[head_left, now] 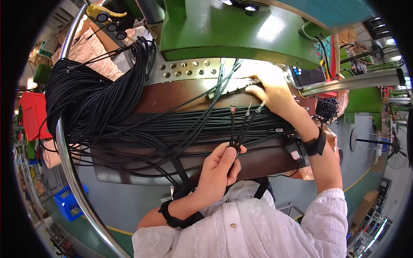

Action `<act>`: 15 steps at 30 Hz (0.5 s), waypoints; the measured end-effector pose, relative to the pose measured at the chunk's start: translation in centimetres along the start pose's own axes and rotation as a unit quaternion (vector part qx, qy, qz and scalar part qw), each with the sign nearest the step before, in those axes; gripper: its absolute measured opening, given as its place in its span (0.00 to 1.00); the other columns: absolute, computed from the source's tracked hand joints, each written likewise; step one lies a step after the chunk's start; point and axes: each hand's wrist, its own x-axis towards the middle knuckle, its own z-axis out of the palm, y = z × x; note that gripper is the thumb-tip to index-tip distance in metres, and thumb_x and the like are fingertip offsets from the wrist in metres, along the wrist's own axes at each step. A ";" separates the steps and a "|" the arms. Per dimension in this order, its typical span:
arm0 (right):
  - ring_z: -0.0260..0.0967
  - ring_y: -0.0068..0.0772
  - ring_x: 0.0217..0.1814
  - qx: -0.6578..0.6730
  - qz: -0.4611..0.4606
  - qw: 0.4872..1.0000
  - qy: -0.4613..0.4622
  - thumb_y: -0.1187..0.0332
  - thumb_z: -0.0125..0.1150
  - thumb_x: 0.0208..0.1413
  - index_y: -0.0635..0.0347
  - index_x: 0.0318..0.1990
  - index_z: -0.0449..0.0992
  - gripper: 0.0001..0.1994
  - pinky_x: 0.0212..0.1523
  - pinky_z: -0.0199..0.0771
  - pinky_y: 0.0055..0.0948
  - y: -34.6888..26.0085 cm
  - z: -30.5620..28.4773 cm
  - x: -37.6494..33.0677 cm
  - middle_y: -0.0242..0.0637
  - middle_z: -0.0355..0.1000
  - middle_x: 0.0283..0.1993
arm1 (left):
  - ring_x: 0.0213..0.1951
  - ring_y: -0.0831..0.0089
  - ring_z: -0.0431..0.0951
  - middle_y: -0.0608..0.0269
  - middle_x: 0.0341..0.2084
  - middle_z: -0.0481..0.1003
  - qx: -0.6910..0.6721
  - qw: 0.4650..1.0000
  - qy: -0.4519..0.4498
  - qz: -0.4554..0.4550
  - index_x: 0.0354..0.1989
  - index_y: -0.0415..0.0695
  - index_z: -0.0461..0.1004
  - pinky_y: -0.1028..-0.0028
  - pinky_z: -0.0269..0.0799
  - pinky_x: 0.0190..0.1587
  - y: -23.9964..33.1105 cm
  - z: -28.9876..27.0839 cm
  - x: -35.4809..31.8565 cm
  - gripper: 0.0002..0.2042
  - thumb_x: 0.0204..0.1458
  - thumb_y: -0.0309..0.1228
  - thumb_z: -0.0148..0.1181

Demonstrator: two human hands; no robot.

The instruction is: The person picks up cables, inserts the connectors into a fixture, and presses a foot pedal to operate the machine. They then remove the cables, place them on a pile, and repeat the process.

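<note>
The person wears a white, slightly crinkled shirt [258, 223] with a small round button on its front placket and sleeves pushed back above the forearms, their gathered cuffs sitting at about 7 o'clock and 4 o'clock in the view. A black band circles each wrist: the one by the left hand [219, 170] looks coiled or braided, while the one by the right hand [269, 92] is a flat strap with a flap. A dark strap shows at the collar, near 6 o'clock.
</note>
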 end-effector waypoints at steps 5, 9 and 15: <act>0.67 0.46 0.41 0.137 0.087 0.975 -0.150 0.70 0.62 0.43 0.60 0.41 0.73 0.15 0.39 0.68 0.36 -2.7 -1.7 -2.1 0.43 0.70 0.39 | 0.13 0.86 0.54 0.70 0.14 0.62 -0.047 0.998 0.040 -0.016 0.44 0.41 0.66 0.84 0.50 0.16 0.1 -0.2 -0.3 0.15 0.62 0.39 0.38; 0.67 0.43 0.38 0.083 0.031 0.996 -0.023 0.77 0.62 0.43 0.60 0.38 0.73 0.12 0.37 0.68 0.34 -5.8 -3.0 -1.7 0.41 0.69 0.36 | 0.14 0.84 0.57 0.67 0.16 0.65 -0.063 0.997 0.026 -0.033 0.43 0.40 0.66 0.83 0.53 0.17 -0.1 -0.2 0.0 0.15 0.62 0.38 0.38; 0.66 0.41 0.36 0.160 0.108 0.977 0.085 0.82 0.61 0.40 0.62 0.33 0.72 0.10 0.37 0.68 0.31 -6.5 -2.2 -1.9 0.39 0.69 0.33 | 0.17 0.80 0.65 0.61 0.20 0.70 0.096 0.994 -0.015 -0.054 0.42 0.39 0.65 0.82 0.62 0.21 0.2 -0.4 -1.2 0.15 0.63 0.38 0.37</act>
